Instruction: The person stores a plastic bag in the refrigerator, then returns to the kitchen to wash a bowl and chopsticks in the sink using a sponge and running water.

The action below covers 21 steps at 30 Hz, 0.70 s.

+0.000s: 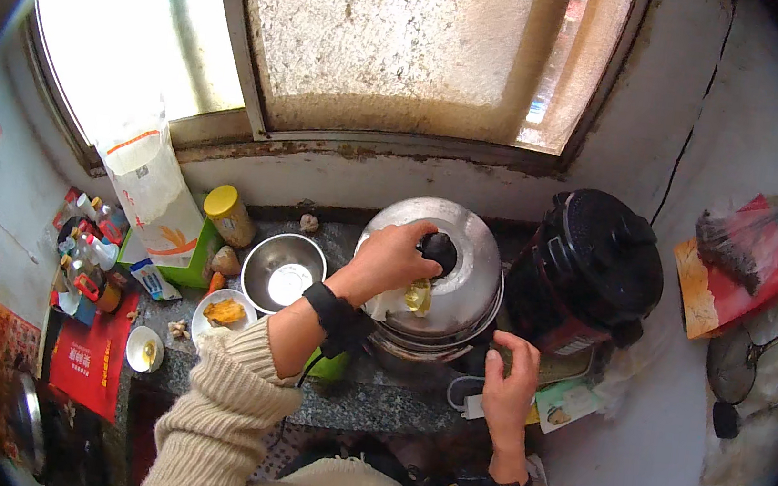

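My left hand (pixel 394 261) reaches over a shiny steel lid (pixel 471 243) and grips its black knob (pixel 439 251). The lid sits on a metal pot (pixel 416 340) on the dark granite counter (pixel 371 399). My right hand (pixel 509 382) is lower, at the pot's front right side, fingers closed around something at the pot's side that I cannot make out. A yellowish reflection shows on the lid just below the left hand. Both wrists wear black bands, and cream knitted sleeves cover my arms.
A black electric cooker (pixel 588 266) stands right of the pot. Left of it are an empty steel bowl (pixel 282 271), a white plate with orange food (pixel 222 312), a yellow-lidded jar (pixel 229 213), a bag of flour and small bottles. A grimy window (pixel 402 43) is behind.
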Tool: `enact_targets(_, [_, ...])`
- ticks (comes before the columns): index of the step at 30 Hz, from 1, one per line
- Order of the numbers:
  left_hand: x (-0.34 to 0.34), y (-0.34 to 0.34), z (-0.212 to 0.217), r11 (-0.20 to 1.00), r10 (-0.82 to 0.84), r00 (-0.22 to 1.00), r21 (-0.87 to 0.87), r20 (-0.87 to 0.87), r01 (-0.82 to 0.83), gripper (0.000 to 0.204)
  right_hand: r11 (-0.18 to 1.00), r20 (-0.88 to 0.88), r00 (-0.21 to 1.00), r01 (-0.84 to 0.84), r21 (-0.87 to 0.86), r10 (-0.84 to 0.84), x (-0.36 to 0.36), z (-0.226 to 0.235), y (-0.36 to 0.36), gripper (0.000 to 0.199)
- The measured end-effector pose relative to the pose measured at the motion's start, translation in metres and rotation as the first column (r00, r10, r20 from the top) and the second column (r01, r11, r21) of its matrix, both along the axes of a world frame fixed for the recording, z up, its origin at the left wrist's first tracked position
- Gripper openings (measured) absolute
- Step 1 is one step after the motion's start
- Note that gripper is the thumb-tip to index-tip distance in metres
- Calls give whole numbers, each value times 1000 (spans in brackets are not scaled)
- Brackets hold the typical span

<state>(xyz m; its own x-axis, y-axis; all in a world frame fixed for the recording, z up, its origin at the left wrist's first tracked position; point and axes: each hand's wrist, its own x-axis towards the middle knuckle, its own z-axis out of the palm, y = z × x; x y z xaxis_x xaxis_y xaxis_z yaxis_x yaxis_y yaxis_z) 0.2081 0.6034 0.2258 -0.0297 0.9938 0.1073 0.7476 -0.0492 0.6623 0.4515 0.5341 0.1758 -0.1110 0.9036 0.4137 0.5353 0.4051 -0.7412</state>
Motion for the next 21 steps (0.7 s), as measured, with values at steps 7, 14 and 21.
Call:
enact_targets(7, [-1, 8, -24, 999, -48, 999, 16, -10, 49, 45, 993, -37, 999, -16, 115, 20, -2, 6, -7, 14])
enact_targets(14, [11, -14, -21, 989, 38, 987, 133, 159, -59, 59, 984, -115, 987, -90, 155, 109, -24, 12, -29, 12])
enact_targets(21, [-40, -123, -38, 970, 99, 700, 90, 707, -227, 28, 890, -190, 871, -432, 142, 453, -84, -2, -65, 14])
